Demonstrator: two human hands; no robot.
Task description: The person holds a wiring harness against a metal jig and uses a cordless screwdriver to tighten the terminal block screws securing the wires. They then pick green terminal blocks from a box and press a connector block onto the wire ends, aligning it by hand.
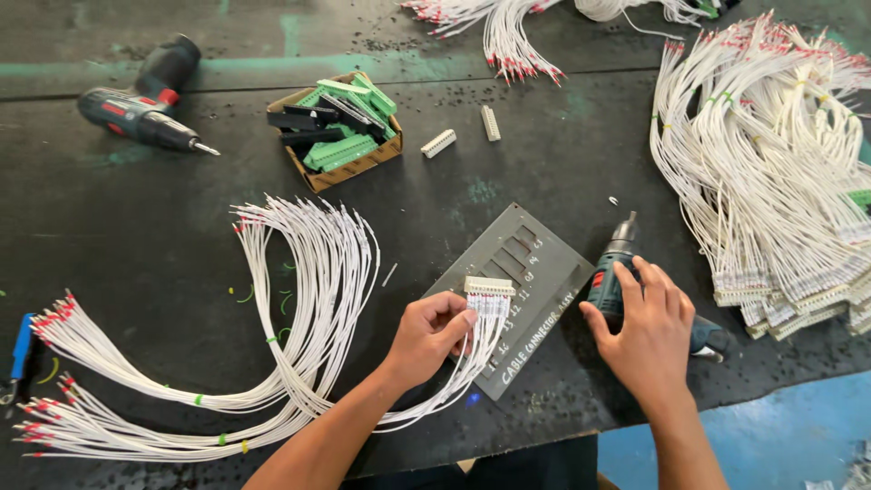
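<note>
Above left hand (434,334), white connector (490,287), pinched

— Where is the camera looking from?
— From my head, tipped steeply down over the near edge of the black worktop (136,254), facing its far edge.
— How close?
— Close: my forearms enter from the bottom edge, and the worktop runs past the frame on three sides.

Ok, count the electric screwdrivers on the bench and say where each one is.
2. One electric screwdriver lies at the far left of the table. The other screwdriver is under the right hand, beside the grey slotted plate.
</note>
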